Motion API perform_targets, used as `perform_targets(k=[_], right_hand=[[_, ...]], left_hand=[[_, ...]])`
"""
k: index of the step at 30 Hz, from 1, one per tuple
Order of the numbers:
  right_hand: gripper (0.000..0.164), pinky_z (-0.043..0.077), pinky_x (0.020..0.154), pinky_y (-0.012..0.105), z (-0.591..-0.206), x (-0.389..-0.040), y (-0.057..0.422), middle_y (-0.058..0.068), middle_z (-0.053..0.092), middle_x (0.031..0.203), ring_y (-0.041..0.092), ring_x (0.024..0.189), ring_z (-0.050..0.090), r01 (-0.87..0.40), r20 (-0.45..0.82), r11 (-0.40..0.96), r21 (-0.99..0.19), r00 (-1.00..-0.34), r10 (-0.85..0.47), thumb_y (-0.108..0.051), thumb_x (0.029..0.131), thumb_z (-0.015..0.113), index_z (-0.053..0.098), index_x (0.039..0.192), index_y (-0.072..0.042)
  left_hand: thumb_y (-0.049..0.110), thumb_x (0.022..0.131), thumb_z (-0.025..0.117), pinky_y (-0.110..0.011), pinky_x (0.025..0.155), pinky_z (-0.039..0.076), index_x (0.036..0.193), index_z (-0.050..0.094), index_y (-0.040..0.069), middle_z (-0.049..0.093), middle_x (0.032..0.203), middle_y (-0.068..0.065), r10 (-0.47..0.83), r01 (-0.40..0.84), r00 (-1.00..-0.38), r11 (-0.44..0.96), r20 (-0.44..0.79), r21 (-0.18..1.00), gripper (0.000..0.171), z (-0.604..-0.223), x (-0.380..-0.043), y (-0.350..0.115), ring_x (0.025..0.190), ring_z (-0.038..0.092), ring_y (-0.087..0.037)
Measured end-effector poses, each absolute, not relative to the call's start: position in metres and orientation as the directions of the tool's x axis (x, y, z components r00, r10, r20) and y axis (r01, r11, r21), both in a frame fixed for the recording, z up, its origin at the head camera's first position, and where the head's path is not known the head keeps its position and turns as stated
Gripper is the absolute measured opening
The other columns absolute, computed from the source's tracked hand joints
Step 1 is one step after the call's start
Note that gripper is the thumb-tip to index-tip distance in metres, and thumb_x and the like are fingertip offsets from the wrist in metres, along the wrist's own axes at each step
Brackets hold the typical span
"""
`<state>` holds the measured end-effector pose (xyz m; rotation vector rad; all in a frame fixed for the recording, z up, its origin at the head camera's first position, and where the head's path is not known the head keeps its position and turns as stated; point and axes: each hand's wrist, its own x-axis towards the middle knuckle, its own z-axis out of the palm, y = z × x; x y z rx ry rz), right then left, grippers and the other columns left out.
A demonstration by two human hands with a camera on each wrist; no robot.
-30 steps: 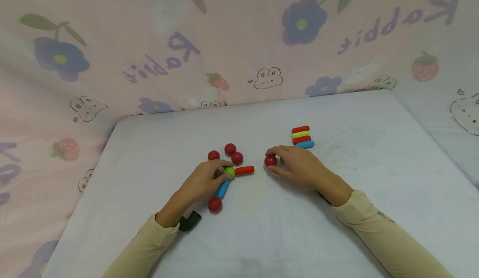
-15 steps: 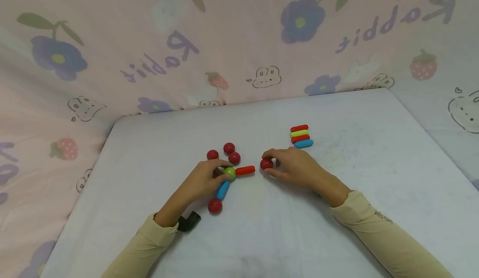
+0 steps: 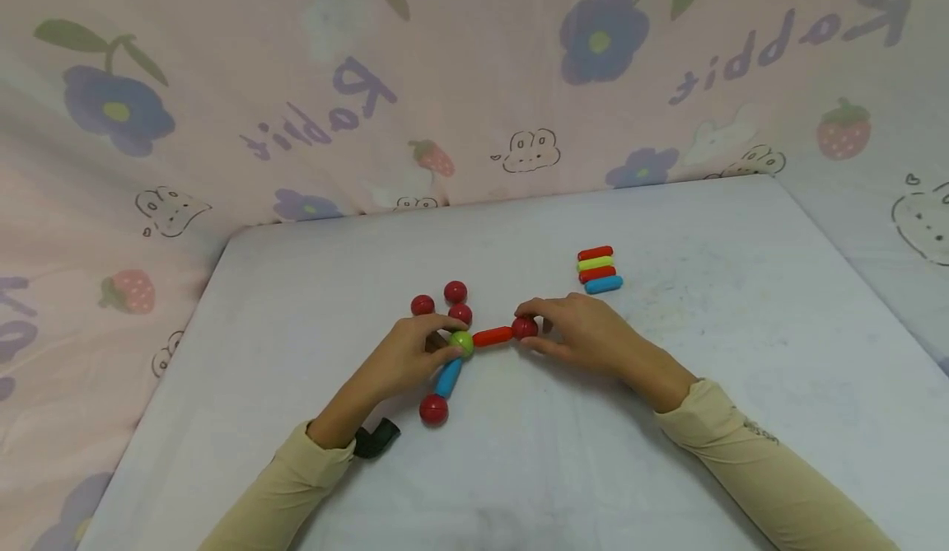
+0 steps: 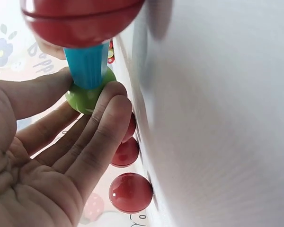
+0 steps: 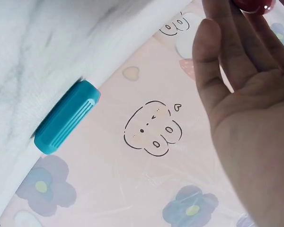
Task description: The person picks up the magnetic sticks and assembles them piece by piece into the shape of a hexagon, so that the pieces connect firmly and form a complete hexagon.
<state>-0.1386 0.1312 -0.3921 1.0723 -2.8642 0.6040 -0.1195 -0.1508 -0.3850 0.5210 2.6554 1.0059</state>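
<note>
My left hand (image 3: pixel 404 355) pinches a green ball (image 3: pixel 463 343) between thumb and fingers. A blue rod (image 3: pixel 448 378) runs from that ball toward me, with a red ball (image 3: pixel 433 410) on its near end. To the right of the green ball extends a red rod (image 3: pixel 493 336). My right hand (image 3: pixel 586 333) holds another red ball (image 3: pixel 525 328) by its fingertips, right at the rod's free end. The left wrist view shows the thumb and fingers around the green ball (image 4: pixel 85 98), below the blue rod (image 4: pixel 87 66). In the right wrist view the held red ball (image 5: pixel 255 4) is mostly cut off.
Loose red balls (image 3: pixel 455 291) lie just beyond my left hand. Behind my right hand, a row of rods in red, yellow and blue (image 3: pixel 604 284) lies on the white table (image 3: pixel 667 230). A patterned cloth (image 3: pixel 460 81) hangs along the table's back edge.
My right hand has moved left with its red ball, which now meets the red rod's end. The left hand's joined pieces have shifted slightly right.
</note>
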Motion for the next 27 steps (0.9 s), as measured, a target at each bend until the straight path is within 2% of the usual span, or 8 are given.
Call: perform_targets(k=[5,14,20,24,27], right_hand=[[0.038,0.054,0.074,0.027,-0.3921,-0.1381,0.131,-0.012,0.073,0.101,0.007,0.082,0.066,-0.645,0.16,0.683,-0.343,-0.757,-0.634,-0.036,0.089,0.074,0.066,0.123,-0.02],[0.044,0.05,0.069,0.024,-0.3936,-0.1378,0.1305,-0.011,0.071,0.095,0.006,0.076,0.057,-0.641,0.134,0.697,-0.321,-0.759,-0.637,-0.038,0.088,0.075,0.066,0.127,-0.019],[0.044,0.048,0.07,0.025,-0.3939,-0.1371,0.1305,-0.009,0.07,0.094,0.006,0.076,0.054,-0.64,0.122,0.71,-0.292,-0.762,-0.636,-0.04,0.089,0.073,0.067,0.128,-0.019],[0.043,0.048,0.069,0.025,-0.3934,-0.1368,0.1298,-0.009,0.069,0.092,0.007,0.074,0.053,-0.645,0.121,0.706,-0.293,-0.757,-0.642,-0.04,0.089,0.073,0.067,0.126,-0.018],[0.044,0.048,0.07,0.025,-0.3933,-0.1364,0.129,-0.009,0.069,0.093,0.006,0.074,0.054,-0.647,0.112,0.704,-0.294,-0.754,-0.647,-0.04,0.089,0.073,0.067,0.126,-0.018]], left_hand=[[0.02,0.091,0.073,-0.028,0.079,0.057,0.123,0.068,0.015,0.07,0.105,0.002,0.422,0.244,-0.9,0.697,-0.111,0.674,0.032,-0.3846,-0.1192,-0.1505,0.087,0.065,-0.011],[0.02,0.09,0.074,-0.027,0.078,0.057,0.122,0.069,0.017,0.07,0.104,0.003,0.42,0.233,-0.898,0.707,-0.132,0.668,0.032,-0.3845,-0.1185,-0.1499,0.087,0.064,-0.011],[0.02,0.091,0.074,-0.03,0.082,0.057,0.12,0.069,0.018,0.069,0.104,0.004,0.417,0.242,-0.899,0.727,-0.134,0.643,0.03,-0.3837,-0.1181,-0.1493,0.09,0.064,-0.012],[0.02,0.09,0.074,-0.031,0.083,0.057,0.121,0.069,0.019,0.061,0.109,0.0,0.407,0.24,-0.903,0.742,-0.136,0.626,0.031,-0.3826,-0.1169,-0.1494,0.095,0.062,-0.014],[0.022,0.09,0.075,-0.031,0.084,0.057,0.121,0.069,0.021,0.055,0.12,-0.003,0.39,0.223,-0.91,0.749,-0.143,0.624,0.032,-0.383,-0.116,-0.1499,0.102,0.06,-0.017]])
